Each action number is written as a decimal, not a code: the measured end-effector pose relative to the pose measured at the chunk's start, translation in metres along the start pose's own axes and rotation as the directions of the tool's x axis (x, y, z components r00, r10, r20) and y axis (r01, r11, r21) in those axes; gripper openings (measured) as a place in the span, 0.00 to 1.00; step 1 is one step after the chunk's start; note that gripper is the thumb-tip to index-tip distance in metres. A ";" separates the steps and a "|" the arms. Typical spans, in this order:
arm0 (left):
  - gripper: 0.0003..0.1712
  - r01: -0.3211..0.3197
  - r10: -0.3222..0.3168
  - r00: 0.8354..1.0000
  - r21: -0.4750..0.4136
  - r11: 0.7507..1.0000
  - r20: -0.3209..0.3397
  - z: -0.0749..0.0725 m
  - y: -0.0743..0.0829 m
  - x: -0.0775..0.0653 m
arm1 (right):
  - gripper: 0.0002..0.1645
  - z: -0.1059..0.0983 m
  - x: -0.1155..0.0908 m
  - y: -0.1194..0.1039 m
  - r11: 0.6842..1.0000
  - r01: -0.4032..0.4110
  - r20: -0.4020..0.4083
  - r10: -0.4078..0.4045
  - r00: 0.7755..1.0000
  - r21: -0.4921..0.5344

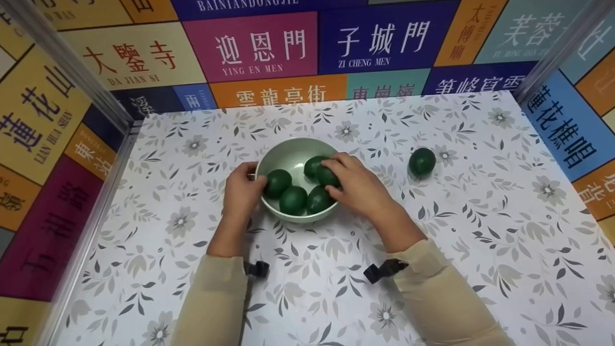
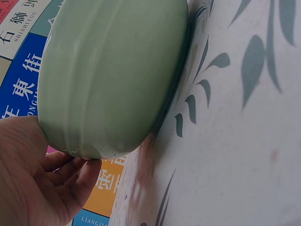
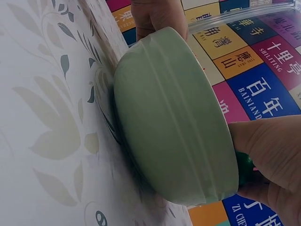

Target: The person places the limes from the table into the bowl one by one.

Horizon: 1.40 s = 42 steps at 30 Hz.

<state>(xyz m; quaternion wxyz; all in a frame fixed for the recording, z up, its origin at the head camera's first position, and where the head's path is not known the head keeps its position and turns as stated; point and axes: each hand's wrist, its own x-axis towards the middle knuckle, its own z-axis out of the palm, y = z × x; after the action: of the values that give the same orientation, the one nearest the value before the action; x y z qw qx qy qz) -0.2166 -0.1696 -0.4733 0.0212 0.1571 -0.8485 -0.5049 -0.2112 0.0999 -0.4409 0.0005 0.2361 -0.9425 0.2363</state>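
Note:
A pale green bowl [image 1: 300, 217] stands on the patterned tabletop with several dark green, smooth oval fruits [image 1: 293, 200] inside. My left hand [image 1: 240, 190] grips the bowl's left side, thumb over the rim and fingers against the outer wall. In the left wrist view those curled fingers [image 2: 87, 181] touch the bowl near its rim. My right hand [image 1: 360, 185] reaches over the right rim and holds one green oval fruit [image 1: 328, 176] between thumb and fingers, close beside the others. In the right wrist view, the bowl mostly hides that fruit [image 3: 244, 167].
One more green oval fruit [image 1: 422, 162] lies on the table to the right of the bowl. The white tabletop [image 1: 307, 288] carries a grey leaf and flower print. Upright panels [image 1: 262, 45] with colourful lettered blocks enclose the back and both sides.

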 end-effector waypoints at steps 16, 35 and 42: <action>0.26 -0.036 0.036 0.999 0.007 0.999 -0.004 0.001 -0.002 0.002 | 0.21 0.009 0.003 0.005 0.995 0.060 -0.031 -0.062 0.998 -0.076; 0.26 -0.017 0.017 1.000 0.022 1.000 -0.009 0.000 -0.001 0.002 | 0.20 0.008 0.005 0.004 0.991 0.066 -0.001 -0.067 0.998 -0.113; 0.26 -0.033 0.033 0.999 0.008 0.999 -0.007 0.000 -0.003 0.002 | 0.20 0.008 0.004 0.003 0.992 0.055 0.007 -0.054 0.999 -0.111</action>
<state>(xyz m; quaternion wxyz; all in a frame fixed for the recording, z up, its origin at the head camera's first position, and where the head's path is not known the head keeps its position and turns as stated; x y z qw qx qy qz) -0.2182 -0.1712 -0.4764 0.0321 0.1450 -0.8529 -0.5005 -0.2157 0.0971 -0.4488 0.0181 0.2618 -0.9475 0.1828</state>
